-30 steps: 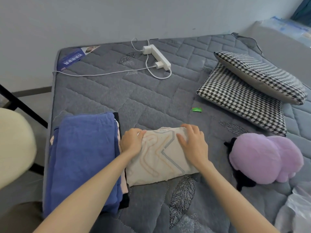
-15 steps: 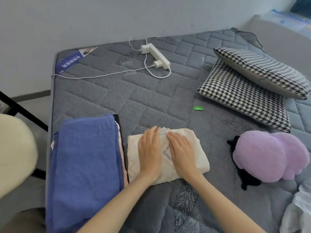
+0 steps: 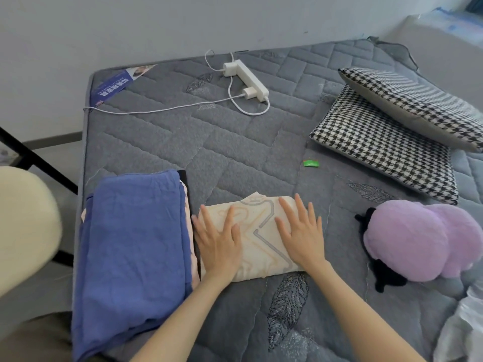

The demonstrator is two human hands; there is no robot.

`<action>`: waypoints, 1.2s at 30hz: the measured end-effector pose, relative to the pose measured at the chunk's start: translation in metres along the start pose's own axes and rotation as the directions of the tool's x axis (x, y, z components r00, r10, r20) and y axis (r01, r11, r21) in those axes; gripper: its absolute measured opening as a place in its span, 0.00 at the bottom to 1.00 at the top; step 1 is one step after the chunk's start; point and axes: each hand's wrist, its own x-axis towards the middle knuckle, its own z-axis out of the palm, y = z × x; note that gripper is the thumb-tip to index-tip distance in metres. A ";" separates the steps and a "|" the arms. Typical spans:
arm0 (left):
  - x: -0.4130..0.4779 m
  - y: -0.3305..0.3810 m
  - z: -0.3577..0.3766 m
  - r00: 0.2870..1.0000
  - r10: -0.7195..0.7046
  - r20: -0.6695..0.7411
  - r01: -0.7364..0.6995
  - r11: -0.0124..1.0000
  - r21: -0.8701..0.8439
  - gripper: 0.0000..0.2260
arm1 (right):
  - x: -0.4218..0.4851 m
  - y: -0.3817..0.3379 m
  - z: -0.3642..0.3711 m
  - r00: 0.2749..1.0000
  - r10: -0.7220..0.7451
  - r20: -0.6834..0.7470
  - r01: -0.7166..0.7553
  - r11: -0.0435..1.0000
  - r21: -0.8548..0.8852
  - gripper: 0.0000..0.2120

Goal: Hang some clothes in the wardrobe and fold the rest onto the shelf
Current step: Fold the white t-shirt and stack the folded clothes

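Note:
A cream folded garment (image 3: 257,235) with orange and grey line patterns lies on the grey quilted mattress (image 3: 235,152), near its front edge. My left hand (image 3: 218,240) presses flat on the garment's left part, fingers straight and spread. On the garment's right part my right hand (image 3: 300,233) presses flat the same way. To the left lies a stack of folded clothes (image 3: 130,257) with a blue piece on top and pink and black edges showing at its right side.
Two houndstooth pillows (image 3: 386,142) lie at the right, a purple plush toy (image 3: 415,239) in front of them. A white power strip (image 3: 247,79) with cables sits at the back, and a small green scrap (image 3: 311,163) mid-mattress. A cream chair back (image 3: 23,226) stands at the left.
My hands first held the garment's upper edge, then came together on its middle, and now have slid apart towards its two sides, flat on the cloth.

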 end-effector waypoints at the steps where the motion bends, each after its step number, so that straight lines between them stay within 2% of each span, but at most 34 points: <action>1: -0.001 -0.002 -0.001 1.000 -0.018 0.005 0.018 0.999 -0.037 0.22 | -0.001 0.002 0.000 0.999 0.030 -0.013 -0.029 0.998 0.048 0.26; 4: -0.009 -0.003 -0.006 0.997 -0.074 0.016 0.075 0.994 -0.083 0.23 | -0.005 0.002 0.002 0.992 0.096 -0.088 -0.091 0.995 0.051 0.27; 7: -0.016 0.004 -0.009 0.990 -0.141 0.021 0.142 0.986 -0.085 0.23 | -0.012 -0.004 0.005 0.964 0.226 -0.141 -0.205 0.967 0.150 0.28; 10: -0.015 0.007 -0.013 0.988 -0.154 -0.008 0.153 0.986 -0.066 0.24 | -0.015 -0.006 0.006 0.955 0.255 -0.152 -0.217 0.949 0.228 0.29; 14: -0.011 0.012 -0.017 0.972 -0.233 0.019 0.233 0.958 -0.169 0.26 | -0.014 -0.008 0.005 0.945 0.313 -0.098 -0.255 0.889 0.381 0.28; 17: -0.008 0.014 -0.020 0.962 -0.262 0.072 0.271 0.938 -0.217 0.26 | -0.010 -0.008 0.004 0.940 0.339 -0.033 -0.303 0.877 0.373 0.27; 22: 0.000 0.011 -0.022 0.954 -0.249 0.167 0.288 0.918 -0.272 0.24 | -0.003 -0.001 0.004 0.949 0.315 0.013 -0.300 0.888 0.348 0.26; 28: 0.011 0.008 -0.041 0.936 -0.169 0.309 0.278 0.894 -0.351 0.24 | 0.004 0.008 -0.011 0.954 0.290 0.082 -0.293 0.834 0.467 0.24; 36: 0.010 0.024 -0.089 0.983 -0.049 0.174 0.131 0.857 -0.499 0.24 | 0.014 -0.004 -0.065 0.963 0.259 -0.074 -0.170 0.799 0.576 0.18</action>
